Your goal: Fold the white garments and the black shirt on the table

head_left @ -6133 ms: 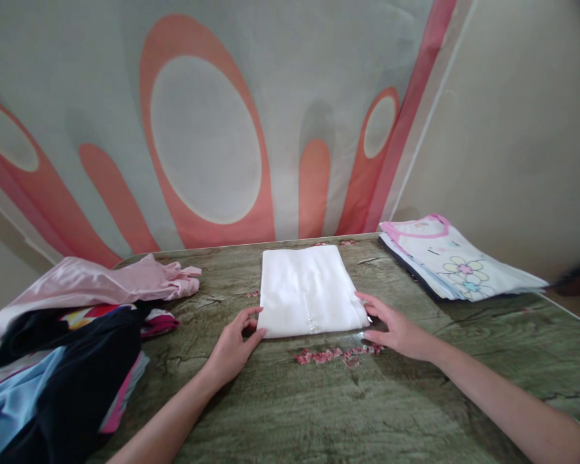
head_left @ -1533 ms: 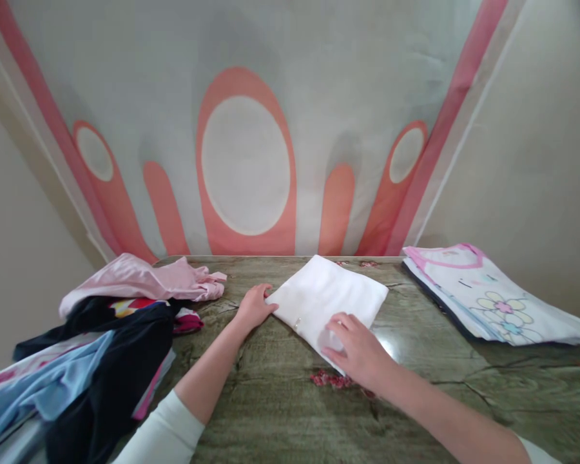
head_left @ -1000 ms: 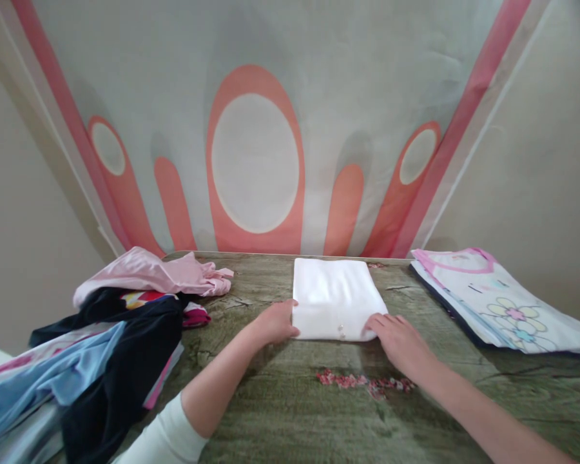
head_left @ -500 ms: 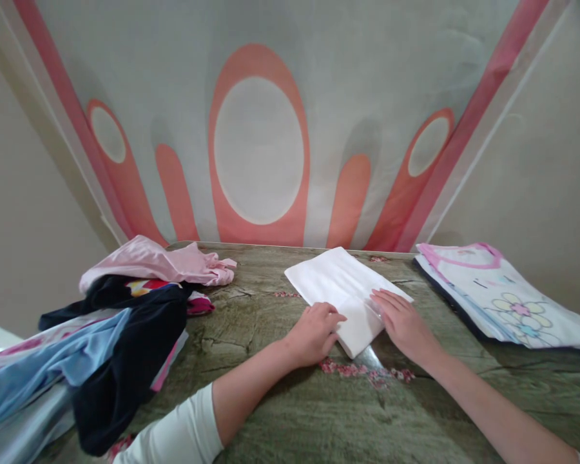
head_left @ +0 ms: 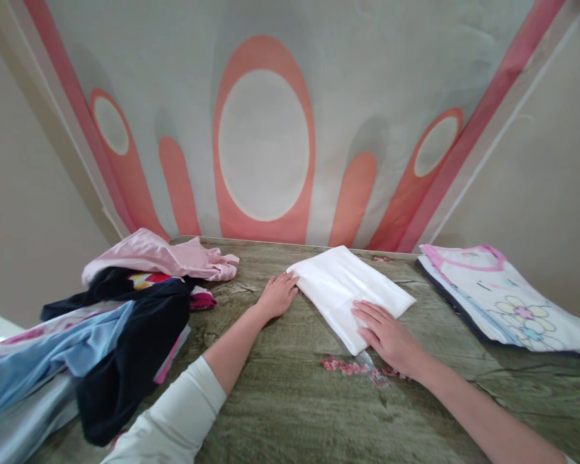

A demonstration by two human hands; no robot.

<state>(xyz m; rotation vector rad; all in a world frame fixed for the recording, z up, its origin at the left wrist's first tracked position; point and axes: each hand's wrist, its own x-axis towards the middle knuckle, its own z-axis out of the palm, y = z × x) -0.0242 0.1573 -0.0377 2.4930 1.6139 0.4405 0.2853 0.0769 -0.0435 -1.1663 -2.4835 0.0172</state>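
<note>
A folded white cloth [head_left: 345, 283] lies at an angle on the wood-patterned table [head_left: 270, 399]. My right hand [head_left: 389, 338] rests flat on its near right part, fingers stretched out together. At the cloth's left corner is my left hand [head_left: 276, 296], palm down, with its fingertips touching the edge. Its fingers look extended rather than curled round the fabric. The cloth's inner layers are hidden.
A loose heap of clothes, with a pink garment [head_left: 162, 254], a black one [head_left: 145, 348] and a light blue one [head_left: 67, 351], lies at left. Stacked folded clothes [head_left: 512, 296] lie at right, a flower-printed shirt on top. Behind stands a patterned wall [head_left: 263, 142].
My left hand has moved away and leftward, from the cloth's near part to its left corner. My right hand has slid slightly nearer and now lies flat. The cloth's near flap looks flatter.
</note>
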